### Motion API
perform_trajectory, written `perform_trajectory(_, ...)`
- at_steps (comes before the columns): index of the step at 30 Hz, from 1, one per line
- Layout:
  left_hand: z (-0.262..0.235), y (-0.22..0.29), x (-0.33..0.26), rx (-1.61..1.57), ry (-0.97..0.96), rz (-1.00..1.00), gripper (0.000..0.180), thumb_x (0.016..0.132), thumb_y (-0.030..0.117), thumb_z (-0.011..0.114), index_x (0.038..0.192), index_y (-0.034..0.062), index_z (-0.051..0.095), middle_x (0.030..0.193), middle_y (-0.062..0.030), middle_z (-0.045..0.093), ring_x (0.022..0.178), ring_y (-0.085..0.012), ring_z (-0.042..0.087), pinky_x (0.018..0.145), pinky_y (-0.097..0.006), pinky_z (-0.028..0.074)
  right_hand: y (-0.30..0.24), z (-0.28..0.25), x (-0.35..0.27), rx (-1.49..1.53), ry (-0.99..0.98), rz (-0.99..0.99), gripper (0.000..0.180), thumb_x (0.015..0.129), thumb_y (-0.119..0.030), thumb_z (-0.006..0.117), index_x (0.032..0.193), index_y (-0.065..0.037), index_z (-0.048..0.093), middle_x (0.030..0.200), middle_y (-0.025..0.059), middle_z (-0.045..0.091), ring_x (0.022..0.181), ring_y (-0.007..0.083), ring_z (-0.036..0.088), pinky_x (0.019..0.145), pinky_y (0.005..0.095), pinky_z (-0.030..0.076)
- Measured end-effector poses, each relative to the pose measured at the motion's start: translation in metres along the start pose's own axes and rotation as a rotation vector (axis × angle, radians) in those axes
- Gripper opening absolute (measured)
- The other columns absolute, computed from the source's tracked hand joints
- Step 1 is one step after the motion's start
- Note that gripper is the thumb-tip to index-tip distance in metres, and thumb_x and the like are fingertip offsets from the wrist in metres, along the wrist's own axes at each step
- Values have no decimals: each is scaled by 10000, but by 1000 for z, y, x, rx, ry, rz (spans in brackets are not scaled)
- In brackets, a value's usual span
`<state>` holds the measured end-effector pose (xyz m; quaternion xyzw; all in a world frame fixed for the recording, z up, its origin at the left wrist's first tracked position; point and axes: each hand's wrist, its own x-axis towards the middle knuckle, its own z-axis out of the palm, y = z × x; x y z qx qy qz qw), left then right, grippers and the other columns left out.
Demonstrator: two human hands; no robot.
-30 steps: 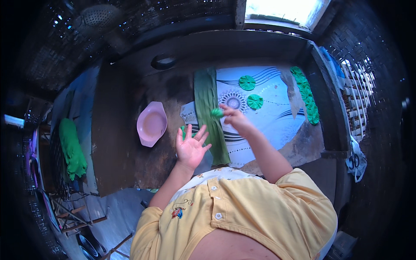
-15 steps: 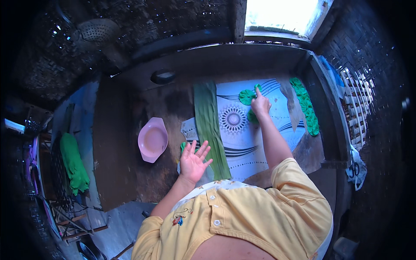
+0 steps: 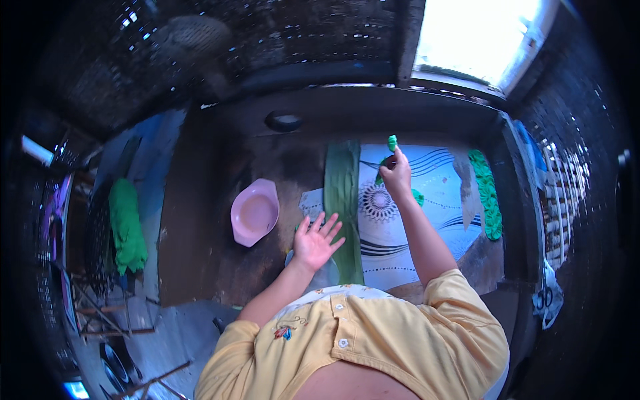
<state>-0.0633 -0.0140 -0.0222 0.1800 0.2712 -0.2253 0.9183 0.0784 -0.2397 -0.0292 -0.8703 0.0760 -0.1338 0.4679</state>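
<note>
My right hand [image 3: 397,177] reaches over a white patterned sheet [image 3: 393,260]. At its fingertips, near the sheet's far edge, is a small bright green piece [image 3: 392,143], too small to tell whether it is cloth or something else. Another green piece [image 3: 418,197] lies on the sheet beside my right wrist, and more green shows partly hidden behind the fingers. My left hand [image 3: 317,245] is held palm up with its fingers spread, empty, above the near part of a long green leaf-like strip [image 3: 341,187]. Some green is partly covered beside that hand.
To the left stands a pink bowl [image 3: 256,213] with handles. A row of green, pleated round pieces [image 3: 487,193] lies along the right side, next to a raised board edge [image 3: 523,193]. Farther left hangs a green bundle [image 3: 127,227]. A dark round object [image 3: 283,121] is at the back.
My right hand has lifted the small green piece off the sheet toward its far edge. My left hand stays spread, palm up. The whole view has shifted a little.
</note>
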Motion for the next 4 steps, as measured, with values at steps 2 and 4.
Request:
perform_trajectory(2, -2, 2, 14, -83, -32, 9, 529, 908, 478, 386, 1339, 175, 338, 1318, -76, 482, 1224, -268, 417, 1060, -546, 169, -38, 5, -33, 541, -302, 162, 601, 711, -15, 608, 1289, -74, 453, 915, 88, 543, 858, 239, 567, 773, 365, 471)
perform_trajectory(4, -4, 3, 25, -155, -66, 36, 555, 907, 498, 367, 1368, 194, 310, 1342, -103, 451, 1246, -330, 372, 1057, -542, 180, -72, 7, -68, 863, -589, 297, 596, 758, -57, 634, 1318, -112, 437, 961, 86, 562, 916, 269, 577, 827, 392, 474)
